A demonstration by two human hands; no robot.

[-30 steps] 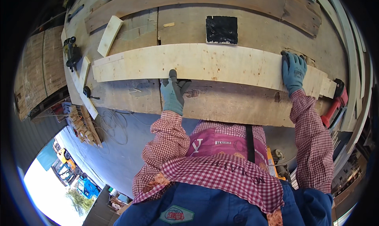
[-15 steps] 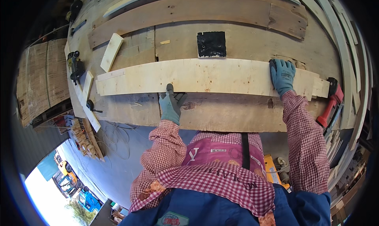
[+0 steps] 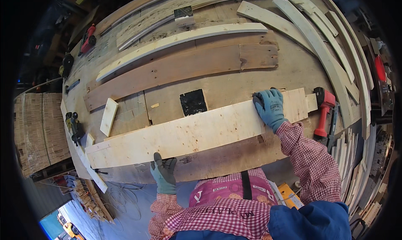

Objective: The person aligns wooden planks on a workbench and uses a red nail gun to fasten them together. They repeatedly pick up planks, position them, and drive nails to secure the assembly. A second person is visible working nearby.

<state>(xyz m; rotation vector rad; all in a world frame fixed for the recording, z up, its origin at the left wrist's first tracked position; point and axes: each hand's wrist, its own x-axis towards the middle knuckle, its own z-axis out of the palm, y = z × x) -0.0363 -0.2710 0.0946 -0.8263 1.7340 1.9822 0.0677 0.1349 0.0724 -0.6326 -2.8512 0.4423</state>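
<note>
Where its near edge passes the left hand [image 3: 164, 174], one long pale board [image 3: 197, 133] is touched by a raised, gloved thumb; the other left fingers are held close together, apart from the thumb, just below that edge, and whether the wood is pinched cannot be told. Toward its right end, the same board is covered by the right hand [image 3: 270, 108], gloved, palm down, the fingers bent close together at the far edge; any grip beneath is hidden. Listed around the fingers: one black square [image 3: 193, 102], placed left of the right fingers, just beside the board's far edge; one brown plank [image 3: 180, 68], laid beyond both sets of fingers; one short pale offcut [image 3: 109, 116], set beyond and left of the left fingers; one red-handled tool [image 3: 323, 114], positioned right of the right fingers; one green-and-black tool [image 3: 74, 129], placed well left of the left fingers; one wooden worktable [image 3: 226, 164], exposed right of the left fingers.
</note>
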